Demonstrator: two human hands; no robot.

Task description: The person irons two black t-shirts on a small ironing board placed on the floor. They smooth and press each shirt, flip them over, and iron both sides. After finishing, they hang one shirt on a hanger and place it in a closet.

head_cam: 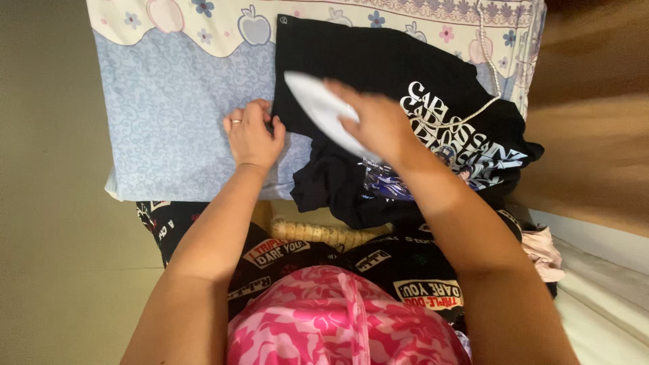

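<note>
I see the black T-shirt (405, 115) spread across the upper centre of the frame on the blue patterned ironing pad (169, 115). My left hand (251, 137), centre-left, pinches the shirt's left edge, fingers curled onto the fabric. My right hand (378, 122), just right of it, has its grip clenched around a white iron (318, 108) resting on the shirt; the iron's tip points to the upper left. The shirt's lower hem hangs bunched off the pad's near edge.
</note>
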